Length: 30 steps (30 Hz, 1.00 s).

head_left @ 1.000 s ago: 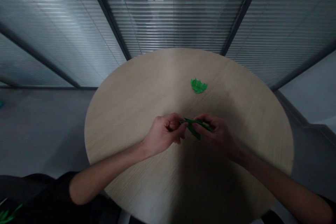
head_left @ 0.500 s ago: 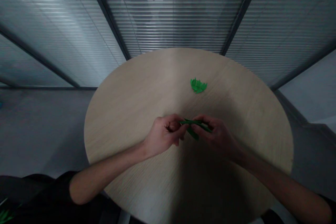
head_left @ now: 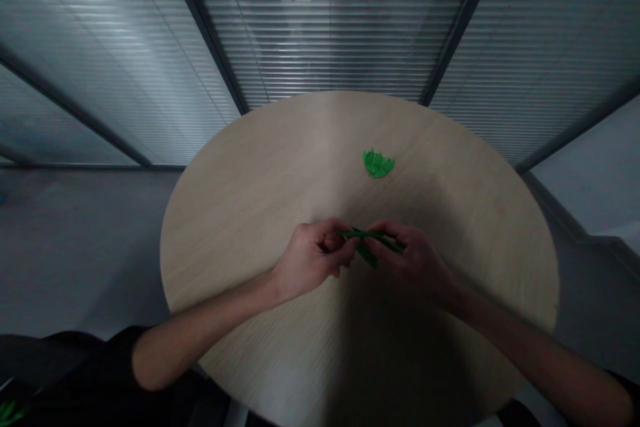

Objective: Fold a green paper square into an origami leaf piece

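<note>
Both my hands meet above the near middle of the round table, holding a thin dark green folded strip (head_left: 369, 257) that looks like paper. The fingers and thumb of my left hand (head_left: 313, 257) are closed on its left end. My right hand (head_left: 413, 257) pinches its right side between thumb and fingers. One flap of the strip hangs down between the hands, and parts of it are hidden by the fingers. Beyond them, a small bright green piece with jagged, pointed edges (head_left: 379, 163) lies flat on the table.
The round light-wood table (head_left: 240, 193) stands close to glass panels with blinds (head_left: 325, 47). Grey floor (head_left: 75, 233) shows on the left. At the lower left corner, something bright green (head_left: 10, 410) sits beside a dark sleeve.
Both hands stay in nearly the same place with the green strip between them. Its hanging flap has shifted very slightly. The jagged green piece has not moved.
</note>
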{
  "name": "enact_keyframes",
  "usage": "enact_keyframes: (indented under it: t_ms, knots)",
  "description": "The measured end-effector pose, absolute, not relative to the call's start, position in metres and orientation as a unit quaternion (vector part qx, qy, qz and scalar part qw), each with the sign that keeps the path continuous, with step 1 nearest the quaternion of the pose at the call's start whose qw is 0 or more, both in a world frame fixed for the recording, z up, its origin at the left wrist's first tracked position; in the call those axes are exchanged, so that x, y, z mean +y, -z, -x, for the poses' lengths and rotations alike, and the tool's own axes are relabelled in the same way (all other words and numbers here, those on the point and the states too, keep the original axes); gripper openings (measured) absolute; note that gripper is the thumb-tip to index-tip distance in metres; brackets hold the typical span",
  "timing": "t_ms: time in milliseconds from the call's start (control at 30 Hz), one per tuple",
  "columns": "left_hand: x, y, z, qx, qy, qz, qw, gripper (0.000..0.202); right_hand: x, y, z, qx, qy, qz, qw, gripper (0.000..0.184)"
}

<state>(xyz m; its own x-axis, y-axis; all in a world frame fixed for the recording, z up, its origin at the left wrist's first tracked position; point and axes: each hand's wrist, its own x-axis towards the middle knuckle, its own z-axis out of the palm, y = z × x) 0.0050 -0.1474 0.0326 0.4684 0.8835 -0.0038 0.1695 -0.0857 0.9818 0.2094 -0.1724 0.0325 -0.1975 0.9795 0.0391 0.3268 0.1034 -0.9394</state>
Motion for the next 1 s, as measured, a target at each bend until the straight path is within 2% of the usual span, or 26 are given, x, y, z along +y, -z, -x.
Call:
enact_keyframes:
  t_ms: [733, 1000]
  knots:
    - [-0.147, -0.0314, -0.004, 0.387, -0.321, -0.667, 0.549, 0.015, -0.1707, -0.0295, -0.2095, -0.675, -0.383, 0.509, 0.372, 0.021]
    - [-0.1466, -0.0365, -0.0049, 0.395, -0.333, -0.644, 0.564, 0.018, -0.1721, -0.034, -0.2121, -0.671, -0.402, 0.509, 0.359, 0.024]
